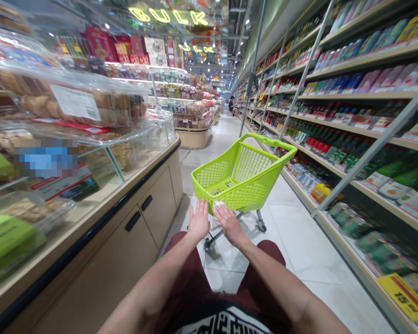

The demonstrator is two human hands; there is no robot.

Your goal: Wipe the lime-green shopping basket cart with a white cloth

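Shelves: long rack (pixel 369 96) down the right side, rows of bottles, cans and packs, running off into the distance.
Desk: wooden display unit (pixel 101 260) along the left, clear boxes of baked goods on top; two dark handles on its front.
Floor: pale tiles (pixel 306 246) between the two; a person (pixel 231 105) low down at the far end, too small to make out more.
Cart: lime-green, lattice-walled (pixel 251 202), upright on its wheels, ahead of the hands and a little to the right.
Cart axis: slantwise, low narrow end close by on the left, raised rim end farther off to the right, towards the shelves.
Knees: dark red trousers (pixel 184 264), parted, one either side of the forearms; cart just beyond them.
Left hand: (pixel 198 225) fingers straight and nearly together, open, nothing seen in it; at the low end's corner, contact hard to tell.
Right hand: (pixel 230 225) fingers slightly bent, closed lightly over the wad against the cart wall; nearer of the two hands to the long side that runs off right.
Wad: small, white, crumpled (pixel 218 205), between right fingers and cart, near the low end; tissue or cloth, cannot tell which.
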